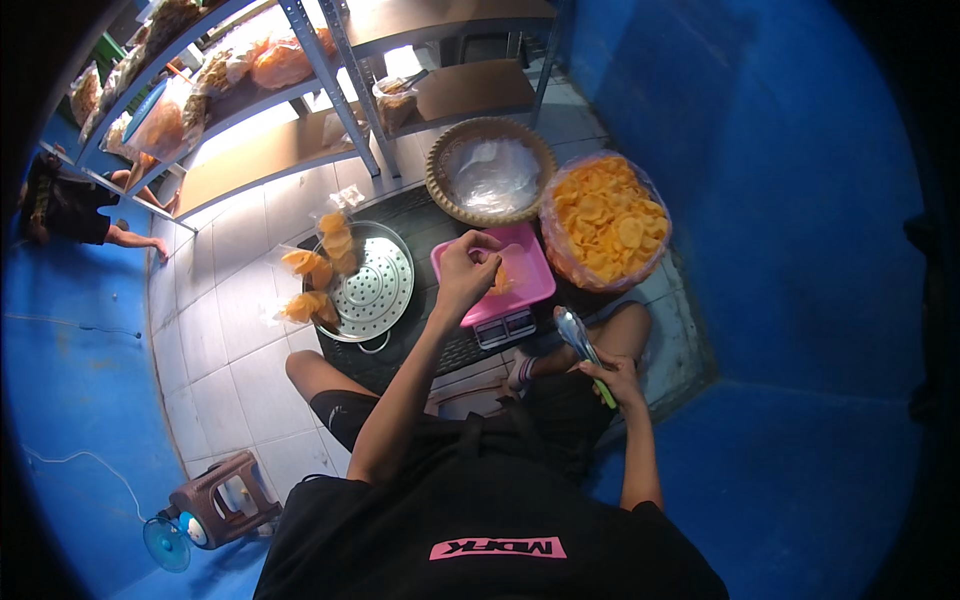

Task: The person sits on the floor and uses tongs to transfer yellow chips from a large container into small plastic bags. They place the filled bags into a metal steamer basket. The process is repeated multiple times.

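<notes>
My left hand (466, 274) is over a pink plastic tray (538, 294), its thumb and fingers pinching the top of a clear plastic bag (513, 259). A few orange-yellow chips (502, 283) show in the bag, partly behind my hand. The tray rests on a digital kitchen scale (506, 328). In my right hand (621, 380) are metal tongs (576, 334) with a green handle, held above my bent leg and apart from the tray. Just beyond them stands a large plastic bag full of yellow chips (609, 221), its mouth wide.
A dark low table (405, 206) carries the scale and a perforated metal steamer tray (373, 285) with several filled bags (339, 244) at its rim. Behind is a woven basket (442, 191) of clear plastic bags. Shelving (262, 165), a stool (225, 499) and another person (75, 199) are farther off.
</notes>
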`<state>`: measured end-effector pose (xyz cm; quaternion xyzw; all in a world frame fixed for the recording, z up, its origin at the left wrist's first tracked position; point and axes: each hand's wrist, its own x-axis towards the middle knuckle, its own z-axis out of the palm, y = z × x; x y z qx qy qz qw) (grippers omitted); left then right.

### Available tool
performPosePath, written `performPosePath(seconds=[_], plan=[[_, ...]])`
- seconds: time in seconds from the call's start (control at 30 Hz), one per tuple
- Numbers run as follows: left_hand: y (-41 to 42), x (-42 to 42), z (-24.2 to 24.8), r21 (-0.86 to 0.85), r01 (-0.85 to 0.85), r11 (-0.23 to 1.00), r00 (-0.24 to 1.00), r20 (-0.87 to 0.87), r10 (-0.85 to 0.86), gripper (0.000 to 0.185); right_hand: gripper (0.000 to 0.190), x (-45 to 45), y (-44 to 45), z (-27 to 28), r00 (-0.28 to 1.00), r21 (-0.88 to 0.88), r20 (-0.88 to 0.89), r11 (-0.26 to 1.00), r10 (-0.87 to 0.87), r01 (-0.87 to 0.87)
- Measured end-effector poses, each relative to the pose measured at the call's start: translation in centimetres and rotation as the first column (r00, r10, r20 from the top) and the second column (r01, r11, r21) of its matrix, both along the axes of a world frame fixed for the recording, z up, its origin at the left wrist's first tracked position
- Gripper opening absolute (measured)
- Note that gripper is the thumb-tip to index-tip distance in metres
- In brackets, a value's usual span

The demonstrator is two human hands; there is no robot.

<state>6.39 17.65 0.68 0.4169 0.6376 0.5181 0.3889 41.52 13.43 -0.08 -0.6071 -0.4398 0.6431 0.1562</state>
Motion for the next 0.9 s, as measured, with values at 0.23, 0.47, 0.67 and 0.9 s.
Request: performPosePath(seconds=[0.23, 0.47, 0.67, 0.9], plan=[[0.0, -0.4, -0.6, -0.04, -0.063, 0.997, 0.993, -0.098, 0.059, 0.022, 0.045, -0.3, 5.7, 8.0, 0.974, 0.419, 0.222, 0.899, 0.035, -0.128], [-0.4, -0.4, -0.9, 0.05, -0.077, 0.996, 0.979, -0.185, 0.085, 0.023, 0.048, -3.5, 11.2, 10.0, 0.782, 0.535, 0.623, 0.733, -0.004, -0.421], [-0.4, -1.0, -1.1, 0.036, -0.056, 0.998, 0.976, -0.208, 0.062, 0.026, 0.053, -5.7, 14.7, 7.5, 0.694, 0.45, 0.718, 0.725, 0.052, -0.521], [-0.6, -1.4, -1.9, 0.09, -0.029, 0.996, 0.978, -0.202, 0.046, 0.032, 0.046, -5.7, 15.6, 4.4, 0.752, 0.451, 0.657, 0.766, 0.062, -0.458]])
